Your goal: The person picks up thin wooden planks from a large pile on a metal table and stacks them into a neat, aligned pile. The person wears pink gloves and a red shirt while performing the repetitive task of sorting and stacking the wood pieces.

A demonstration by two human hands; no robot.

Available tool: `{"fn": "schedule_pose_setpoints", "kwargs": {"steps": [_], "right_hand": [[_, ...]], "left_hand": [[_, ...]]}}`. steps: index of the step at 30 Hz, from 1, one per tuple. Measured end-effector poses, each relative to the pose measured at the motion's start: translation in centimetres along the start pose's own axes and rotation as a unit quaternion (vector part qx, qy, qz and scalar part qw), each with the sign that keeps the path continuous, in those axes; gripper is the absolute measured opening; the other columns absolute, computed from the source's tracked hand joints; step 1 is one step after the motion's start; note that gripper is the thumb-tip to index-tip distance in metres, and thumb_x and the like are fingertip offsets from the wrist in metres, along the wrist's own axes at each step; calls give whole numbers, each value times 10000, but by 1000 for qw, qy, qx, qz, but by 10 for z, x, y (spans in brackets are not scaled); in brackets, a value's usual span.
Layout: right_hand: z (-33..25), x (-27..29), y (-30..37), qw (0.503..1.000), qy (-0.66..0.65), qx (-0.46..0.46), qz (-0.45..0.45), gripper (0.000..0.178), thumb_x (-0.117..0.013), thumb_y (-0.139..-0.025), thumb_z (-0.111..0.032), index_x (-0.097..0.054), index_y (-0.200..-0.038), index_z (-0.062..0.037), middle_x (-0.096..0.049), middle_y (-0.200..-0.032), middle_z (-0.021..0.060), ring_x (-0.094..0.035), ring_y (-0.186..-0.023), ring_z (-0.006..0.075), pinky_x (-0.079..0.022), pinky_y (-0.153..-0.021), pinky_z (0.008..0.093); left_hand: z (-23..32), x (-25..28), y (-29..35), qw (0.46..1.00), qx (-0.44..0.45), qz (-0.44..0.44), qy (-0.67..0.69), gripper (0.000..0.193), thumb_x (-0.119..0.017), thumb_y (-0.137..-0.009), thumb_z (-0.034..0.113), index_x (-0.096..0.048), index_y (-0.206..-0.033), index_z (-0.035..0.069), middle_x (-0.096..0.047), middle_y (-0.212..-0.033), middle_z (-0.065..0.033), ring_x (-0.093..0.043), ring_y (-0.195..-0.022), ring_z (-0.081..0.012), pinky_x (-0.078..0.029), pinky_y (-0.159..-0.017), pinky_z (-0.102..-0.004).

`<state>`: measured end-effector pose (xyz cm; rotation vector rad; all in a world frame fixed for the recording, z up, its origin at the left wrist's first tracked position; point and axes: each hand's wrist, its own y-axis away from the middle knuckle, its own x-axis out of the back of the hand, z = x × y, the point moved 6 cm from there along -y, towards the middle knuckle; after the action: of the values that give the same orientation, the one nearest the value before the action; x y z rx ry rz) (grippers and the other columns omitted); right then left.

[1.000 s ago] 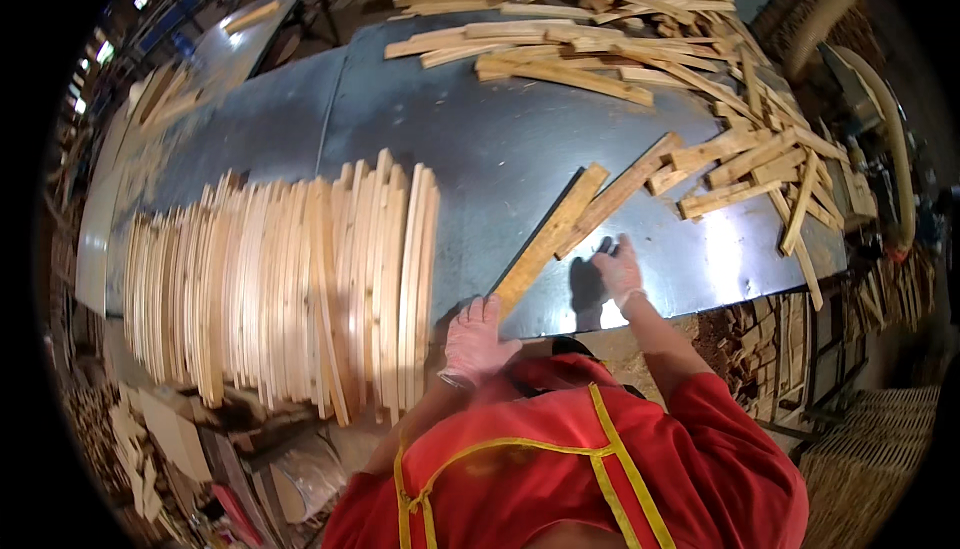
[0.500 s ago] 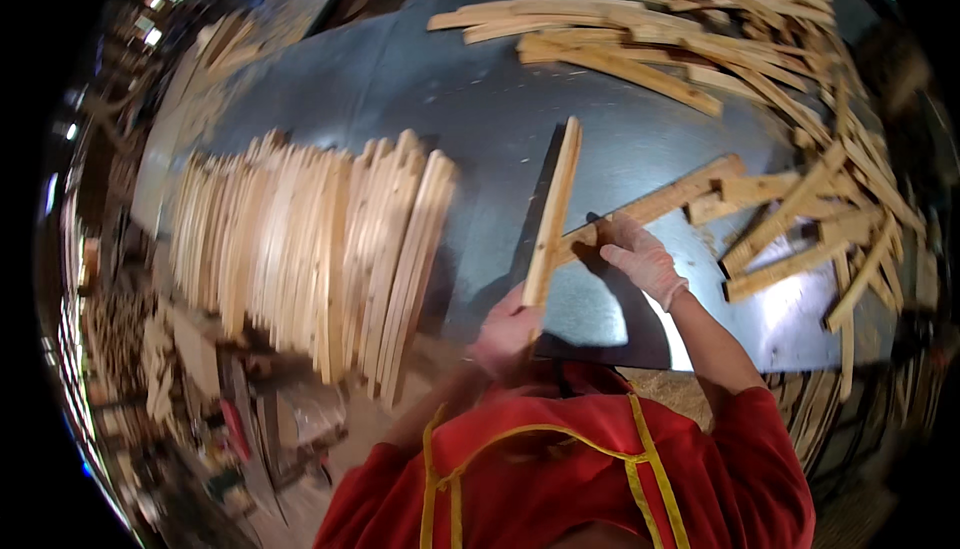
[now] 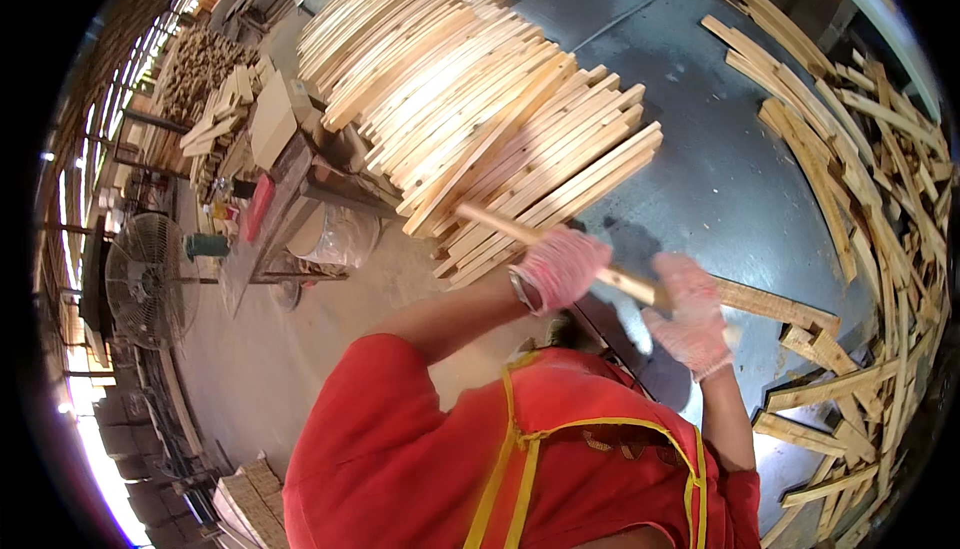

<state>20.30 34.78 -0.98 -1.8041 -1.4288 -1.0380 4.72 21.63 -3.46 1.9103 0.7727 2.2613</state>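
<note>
My left hand, in a white and pink work glove, is closed around a narrow wooden strip. The strip slants across in front of me, its far-left end over the near edge of a neat row of wooden strips. At the strip's other end is my gloved right hand, slightly blurred, with thumb and fingers apart. Whether it touches that end I cannot tell. Behind the right hand another wooden strip lies on the metal table, partly hidden.
Loose strips are heaped along the table's right side, with shorter pieces at the near right. To the left stand a fan, a bench with a red object, and a woodpile.
My view has swung left, so the row now appears higher and farther right. The strip has tipped from pointing away to lying crosswise. The right hand has come to its end.
</note>
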Motion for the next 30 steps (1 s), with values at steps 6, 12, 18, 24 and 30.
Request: {"fn": "schedule_pose_setpoints", "kwargs": {"steps": [6, 12, 18, 24, 30], "right_hand": [[-8, 40, 22, 966, -158, -136, 155, 777, -796, -838, -130, -513, -1560, -69, -608, -1483, 172, -572, -1374, 365, -433, -1182, 419], [-1, -16, 67, 950, -115, -291, 14, 694, -779, -893, -179, -550, -1528, -20, -638, -1477, 182, -586, -1410, 296, -428, -1213, 399], [75, -37, 175, 881, -215, -392, 157, 673, -736, -910, -303, -557, -1517, -72, -669, -1426, 195, -619, -1338, 343, -473, -1144, 406], [213, 3, 307, 711, -165, -532, 428, 695, -741, -912, -280, -531, -1523, -25, -680, -1403, 213, -653, -1297, 331, -499, -1086, 399], [278, 56, 355, 588, -167, -607, 508, 789, -789, -865, -247, -445, -1527, 12, -668, -1313, 248, -695, -1112, 368, -532, -991, 423]], "left_hand": [[-165, -15, 54, 950, 225, 215, -26, 552, -709, -915, 386, -638, -1407, 147, -603, -1432, -107, -591, -1309, -266, -511, -1071, -425], [-252, -50, 41, 939, 286, 186, 52, 653, -577, -931, 170, -457, -1567, 75, -611, -1383, -238, -692, -1096, -436, -576, -904, -556], [-233, -65, 29, 936, 250, 243, 54, 840, -681, -919, 667, -565, -1521, 92, -585, -1506, -243, -628, -1305, -428, -539, -1050, -557], [-125, -50, -3, 934, 38, 356, -11, 803, -800, -849, 364, -502, -1532, 63, -546, -1527, -236, -538, -1403, -418, -432, -1161, -565], [49, -60, -75, 963, -128, 235, 29, 821, -806, -788, 315, -510, -1523, 102, -555, -1487, -206, -520, -1375, -415, -407, -1150, -554]]}}
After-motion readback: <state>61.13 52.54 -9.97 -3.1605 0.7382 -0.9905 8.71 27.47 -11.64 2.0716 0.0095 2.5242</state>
